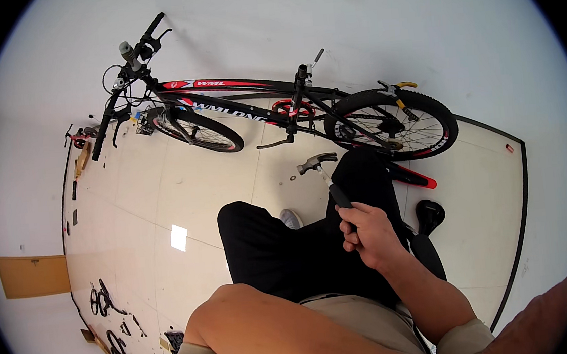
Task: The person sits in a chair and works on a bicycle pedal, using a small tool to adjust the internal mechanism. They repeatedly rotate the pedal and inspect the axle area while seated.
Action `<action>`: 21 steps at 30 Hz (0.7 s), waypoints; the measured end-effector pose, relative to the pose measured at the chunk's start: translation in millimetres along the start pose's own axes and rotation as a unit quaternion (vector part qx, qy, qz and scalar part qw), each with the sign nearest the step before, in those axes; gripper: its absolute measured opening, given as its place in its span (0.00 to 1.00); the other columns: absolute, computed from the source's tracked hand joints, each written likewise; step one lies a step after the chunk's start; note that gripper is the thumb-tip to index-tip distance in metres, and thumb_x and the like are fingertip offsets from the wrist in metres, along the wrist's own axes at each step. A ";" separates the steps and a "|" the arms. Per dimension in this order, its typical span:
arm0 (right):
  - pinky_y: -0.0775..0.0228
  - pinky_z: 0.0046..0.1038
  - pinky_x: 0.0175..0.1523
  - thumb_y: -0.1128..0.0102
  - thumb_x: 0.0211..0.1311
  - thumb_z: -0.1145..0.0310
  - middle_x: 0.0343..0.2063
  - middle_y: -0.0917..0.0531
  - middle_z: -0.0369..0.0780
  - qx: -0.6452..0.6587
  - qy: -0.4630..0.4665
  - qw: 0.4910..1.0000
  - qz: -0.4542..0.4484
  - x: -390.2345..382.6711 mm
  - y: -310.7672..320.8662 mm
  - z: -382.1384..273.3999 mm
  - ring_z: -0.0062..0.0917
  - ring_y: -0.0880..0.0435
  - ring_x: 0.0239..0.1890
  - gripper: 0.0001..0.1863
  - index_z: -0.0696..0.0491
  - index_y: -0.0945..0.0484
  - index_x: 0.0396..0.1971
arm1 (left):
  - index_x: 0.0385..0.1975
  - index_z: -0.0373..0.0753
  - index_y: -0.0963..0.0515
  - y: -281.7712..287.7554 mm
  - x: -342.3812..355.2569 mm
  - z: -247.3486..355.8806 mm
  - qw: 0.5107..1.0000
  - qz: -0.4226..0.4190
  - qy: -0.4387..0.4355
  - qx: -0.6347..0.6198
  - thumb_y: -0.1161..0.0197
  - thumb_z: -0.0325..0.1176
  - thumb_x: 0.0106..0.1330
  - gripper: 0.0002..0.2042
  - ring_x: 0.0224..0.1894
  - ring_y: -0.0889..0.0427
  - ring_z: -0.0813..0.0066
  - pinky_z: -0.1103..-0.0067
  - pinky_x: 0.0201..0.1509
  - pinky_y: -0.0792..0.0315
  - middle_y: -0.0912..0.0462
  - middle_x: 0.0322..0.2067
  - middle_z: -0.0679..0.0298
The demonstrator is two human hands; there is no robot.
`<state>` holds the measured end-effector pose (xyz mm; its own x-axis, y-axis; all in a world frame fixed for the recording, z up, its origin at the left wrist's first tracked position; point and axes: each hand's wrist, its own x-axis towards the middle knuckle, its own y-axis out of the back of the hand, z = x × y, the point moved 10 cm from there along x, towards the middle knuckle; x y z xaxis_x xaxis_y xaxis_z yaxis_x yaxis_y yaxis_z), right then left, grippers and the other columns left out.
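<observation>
My right hand (369, 233) is closed around the black grip of a claw hammer (318, 163). The hammer's metal head points away from me, over my bent right knee. My left arm (268, 313) crosses the lower part of the head view toward the right. Close to the camera at the lower right is bare skin (545, 316), apparently the end of that arm; no fingers can be made out. Beyond my knees a black and red bicycle (244, 107) stands along the wall, its seat post (301, 74) bare.
A black saddle (430, 216) and a red-tipped black mudguard (413, 176) lie at my right. A small ring (292, 177) is on the tiles near the hammer. Loose bicycle parts (102, 299) are scattered at the lower left. A wooden door (32, 275) is at the far left.
</observation>
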<state>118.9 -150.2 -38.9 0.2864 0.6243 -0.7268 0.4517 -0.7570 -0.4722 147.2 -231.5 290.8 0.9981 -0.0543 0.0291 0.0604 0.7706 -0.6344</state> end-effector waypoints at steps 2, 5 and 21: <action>0.39 0.25 0.25 0.42 0.68 0.68 0.21 0.28 0.33 0.009 0.001 1.000 0.006 1.5 2.0 1.4 0.14 0.37 0.15 0.06 0.55 0.24 0.35 | 0.41 0.32 0.28 3.0 -1.1 -0.1 1.000 0.008 -0.010 -0.006 0.34 0.24 0.59 0.13 0.33 0.18 0.59 0.68 0.38 0.24 0.18 0.32 0.50; 0.38 0.25 0.24 0.42 0.68 0.68 0.20 0.28 0.33 0.004 -0.009 0.999 -0.043 9.8 -11.9 11.8 0.15 0.37 0.15 0.06 0.55 0.24 0.33 | 0.41 0.32 0.28 12.6 1.5 -5.0 0.996 0.075 -0.037 0.019 0.34 0.24 0.59 0.13 0.32 0.17 0.59 0.69 0.37 0.24 0.18 0.31 0.50; 0.40 0.24 0.24 0.41 0.68 0.68 0.19 0.28 0.32 -0.013 0.017 0.999 -0.031 6.0 5.2 4.4 0.14 0.37 0.14 0.09 0.56 0.22 0.43 | 0.43 0.27 0.27 30.2 6.7 6.7 0.989 -0.036 0.116 0.082 0.35 0.23 0.62 0.13 0.33 0.17 0.66 0.75 0.37 0.22 0.18 0.32 0.52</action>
<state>119.2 -151.2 -47.9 0.2847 0.6767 -0.6790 0.4909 -0.7113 -0.5031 155.9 -204.4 277.1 0.9628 -0.2424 -0.1193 0.1520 0.8510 -0.5027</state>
